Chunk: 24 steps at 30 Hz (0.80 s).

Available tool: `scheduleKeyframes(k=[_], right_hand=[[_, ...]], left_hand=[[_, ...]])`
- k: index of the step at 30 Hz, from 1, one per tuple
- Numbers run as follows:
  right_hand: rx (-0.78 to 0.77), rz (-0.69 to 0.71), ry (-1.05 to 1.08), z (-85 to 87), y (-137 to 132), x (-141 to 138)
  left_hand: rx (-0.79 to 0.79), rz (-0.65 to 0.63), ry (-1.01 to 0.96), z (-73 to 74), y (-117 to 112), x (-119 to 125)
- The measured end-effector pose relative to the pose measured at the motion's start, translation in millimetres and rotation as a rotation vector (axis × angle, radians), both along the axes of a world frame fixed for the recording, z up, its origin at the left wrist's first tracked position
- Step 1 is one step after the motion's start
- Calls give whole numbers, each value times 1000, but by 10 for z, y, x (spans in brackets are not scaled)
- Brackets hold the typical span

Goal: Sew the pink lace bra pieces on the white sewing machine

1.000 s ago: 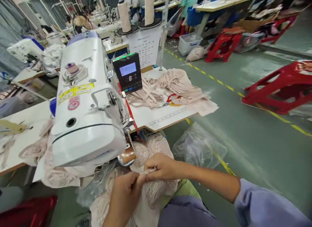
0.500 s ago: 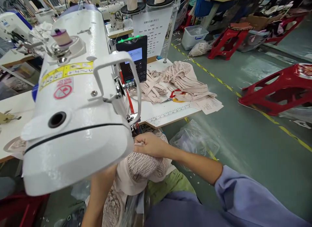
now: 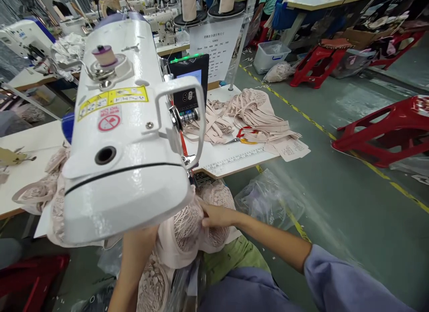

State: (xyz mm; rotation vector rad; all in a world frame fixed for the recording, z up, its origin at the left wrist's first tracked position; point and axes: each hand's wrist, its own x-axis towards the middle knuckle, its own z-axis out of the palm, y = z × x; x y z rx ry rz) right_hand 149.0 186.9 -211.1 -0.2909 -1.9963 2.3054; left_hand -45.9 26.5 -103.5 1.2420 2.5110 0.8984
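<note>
A pale pink lace bra [image 3: 182, 227] hangs below the head of a white sewing machine [image 3: 127, 191], one edge up near the needle area. My right hand [image 3: 216, 214] pinches the bra between its two cups, fingers partly tucked into the fabric. On the other side, my left hand [image 3: 142, 240] reaches up beside the bra; its fingers are hidden behind the machine head. More lace cups [image 3: 152, 285] lie below, between my forearms. Further pink lace pieces [image 3: 36, 196] rest at the machine's left.
Pink straps [image 3: 258, 111] lie piled on the white table [image 3: 231, 158] with red-and-yellow-handled scissors [image 3: 243, 137] and paper tags [image 3: 291, 149]. A control panel [image 3: 187, 88] stands beside the machine. Red stools [image 3: 385, 128] and a plastic bag [image 3: 264, 200] are on the floor.
My right hand has moved down and slightly right along the bra, exposing more of the cups. More lace shows at the machine's left. The whole view has shifted a little.
</note>
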Motion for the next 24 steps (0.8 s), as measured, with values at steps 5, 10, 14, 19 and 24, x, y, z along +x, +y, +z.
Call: scheduleKeyframes(k=[5,10,14,19,24], right_hand=[[-336,157,-176,-387,-132,331],[-444,19,-140,-331,-107,542],[-528,-92,-67,-232,-112,643],[-398,-97,-29,-80,-52,794],[-24,8,4,315,76,870]], left_hand=[[-11,-17,-11,73,16,21],[-57,45,-93,117,53,92],[-125,46,-137,115,53,95],[8,66,-35,36,-58,101],[248,-79,253,172,-192,481]])
